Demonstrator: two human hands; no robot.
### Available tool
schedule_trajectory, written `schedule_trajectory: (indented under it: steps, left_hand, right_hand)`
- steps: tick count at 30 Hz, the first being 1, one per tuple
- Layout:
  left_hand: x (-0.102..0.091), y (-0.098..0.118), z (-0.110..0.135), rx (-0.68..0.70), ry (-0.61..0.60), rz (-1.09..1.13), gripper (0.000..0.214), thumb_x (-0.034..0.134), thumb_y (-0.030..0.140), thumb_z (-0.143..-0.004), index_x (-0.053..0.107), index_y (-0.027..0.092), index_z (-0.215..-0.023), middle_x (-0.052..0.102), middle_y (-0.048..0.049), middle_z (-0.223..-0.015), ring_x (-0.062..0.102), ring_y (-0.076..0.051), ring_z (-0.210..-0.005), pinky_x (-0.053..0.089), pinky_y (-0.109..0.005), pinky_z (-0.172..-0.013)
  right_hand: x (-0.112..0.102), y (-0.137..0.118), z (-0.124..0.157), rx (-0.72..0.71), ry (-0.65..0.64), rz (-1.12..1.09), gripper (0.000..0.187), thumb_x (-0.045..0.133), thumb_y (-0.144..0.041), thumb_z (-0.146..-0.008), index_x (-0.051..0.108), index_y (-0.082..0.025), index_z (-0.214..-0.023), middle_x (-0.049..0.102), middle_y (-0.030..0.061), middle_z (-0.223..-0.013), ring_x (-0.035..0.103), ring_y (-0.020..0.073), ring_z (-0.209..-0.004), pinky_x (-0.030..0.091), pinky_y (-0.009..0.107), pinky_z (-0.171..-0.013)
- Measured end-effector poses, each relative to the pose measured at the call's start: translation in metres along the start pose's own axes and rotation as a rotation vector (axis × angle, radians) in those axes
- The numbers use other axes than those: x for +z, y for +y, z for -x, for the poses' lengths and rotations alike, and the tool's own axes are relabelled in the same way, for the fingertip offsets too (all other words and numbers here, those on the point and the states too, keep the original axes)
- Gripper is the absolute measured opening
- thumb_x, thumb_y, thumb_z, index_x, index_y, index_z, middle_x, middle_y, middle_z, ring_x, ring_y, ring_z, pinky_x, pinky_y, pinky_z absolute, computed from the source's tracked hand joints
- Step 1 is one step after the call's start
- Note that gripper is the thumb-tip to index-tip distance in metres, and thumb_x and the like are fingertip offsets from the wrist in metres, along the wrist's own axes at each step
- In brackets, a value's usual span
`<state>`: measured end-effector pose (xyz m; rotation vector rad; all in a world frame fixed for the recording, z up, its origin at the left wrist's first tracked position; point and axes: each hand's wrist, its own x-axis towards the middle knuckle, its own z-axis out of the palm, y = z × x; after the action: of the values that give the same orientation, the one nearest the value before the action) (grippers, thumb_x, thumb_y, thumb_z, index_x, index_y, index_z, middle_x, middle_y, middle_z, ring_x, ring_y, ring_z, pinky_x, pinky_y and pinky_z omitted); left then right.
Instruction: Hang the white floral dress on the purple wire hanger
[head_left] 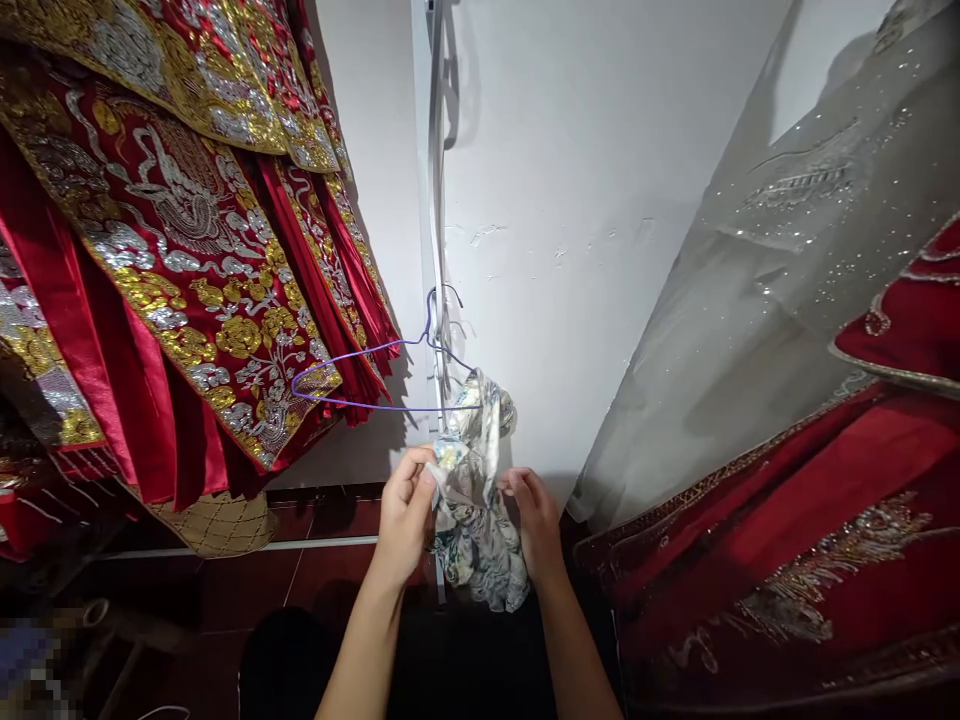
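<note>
A crumpled, pale floral garment (487,545) hangs in the middle, its upper part caught on the right end of a thin purple clothes hanger (367,406). The left arm of that hanger is bare, and its hook sits at a white upright pole. My left hand (407,505) pinches the garment's left edge between thumb and fingers. On the other side, my right hand (534,515) has its fingertips closed together on the garment's right edge. The cloth is bunched, so its exact kind cannot be made out.
Red embroidered garments (240,330) with gold and silver sequins hang at the left. A sparkling white gown (697,340) and a red beaded dress (810,500) hang at the right. Behind the white pole (433,180) is a pale wall (570,240); dark red tiles (247,590) cover the floor.
</note>
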<state>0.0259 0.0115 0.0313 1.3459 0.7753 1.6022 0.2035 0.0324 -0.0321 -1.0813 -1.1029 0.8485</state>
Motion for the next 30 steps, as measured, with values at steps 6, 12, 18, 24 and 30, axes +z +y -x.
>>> schedule_trajectory:
  steps: [6,12,18,24,30]
  left_hand:
    - [0.019,0.018,-0.009,0.067,-0.195,-0.151,0.015,0.053,0.036,-0.096,0.056,0.021,-0.097,0.056,-0.0057,-0.105,0.054,-0.020,-0.104,0.041,-0.032,-0.096]
    - [-0.008,0.005,-0.008,-0.023,-0.328,-0.309,0.040,0.050,0.040,-0.098,0.045,0.026,-0.134,0.052,-0.0104,-0.133,0.046,-0.025,-0.128,0.034,-0.038,-0.109]
    - [-0.024,-0.010,0.011,-0.186,-0.702,-0.303,0.041,0.048,0.051,-0.095,0.063,0.018,-0.113,0.066,-0.0077,-0.101,0.059,-0.023,-0.095,0.046,-0.032,-0.086]
    - [-0.041,-0.024,0.024,-0.198,-0.546,-0.507,0.040,0.056,0.053,-0.089,0.062,0.017,-0.075,0.056,-0.0011,-0.071,0.049,-0.017,-0.070,0.038,-0.026,-0.066]
    - [-0.036,-0.011,0.020,-0.147,-0.267,-0.358,0.044,0.048,0.051,-0.095,0.045,0.018,-0.065,0.036,0.0025,-0.063,0.032,-0.012,-0.060,0.027,-0.024,-0.057]
  right_hand:
    - [0.025,-0.043,0.016,0.038,-0.571,-0.071,0.053,0.041,-0.066,-0.092,0.065,-0.024,-0.113,0.068,0.0085,-0.098,0.062,0.0275,-0.102,0.050,0.039,-0.088]
    - [0.013,-0.079,0.002,0.038,-0.759,0.341,0.031,0.071,-0.036,-0.078,0.065,-0.016,-0.101,0.067,0.0053,-0.093,0.061,0.0249,-0.093,0.050,0.032,-0.079]
    - [-0.004,-0.090,-0.019,0.162,-1.032,0.595,0.009,0.068,-0.021,-0.069,0.062,-0.016,-0.068,0.057,-0.0027,-0.061,0.047,0.0115,-0.056,0.032,0.023,-0.049]
    - [-0.027,-0.123,-0.052,-0.042,-0.809,0.409,0.010,0.062,-0.014,-0.070,0.068,-0.016,-0.063,0.061,0.0009,-0.061,0.050,0.0154,-0.057,0.034,0.025,-0.052]
    - [-0.005,-0.110,-0.106,-0.247,-0.383,0.228,0.041,0.065,-0.024,-0.075,0.071,-0.020,-0.116,0.069,0.0088,-0.118,0.063,0.0261,-0.100,0.049,0.036,-0.085]
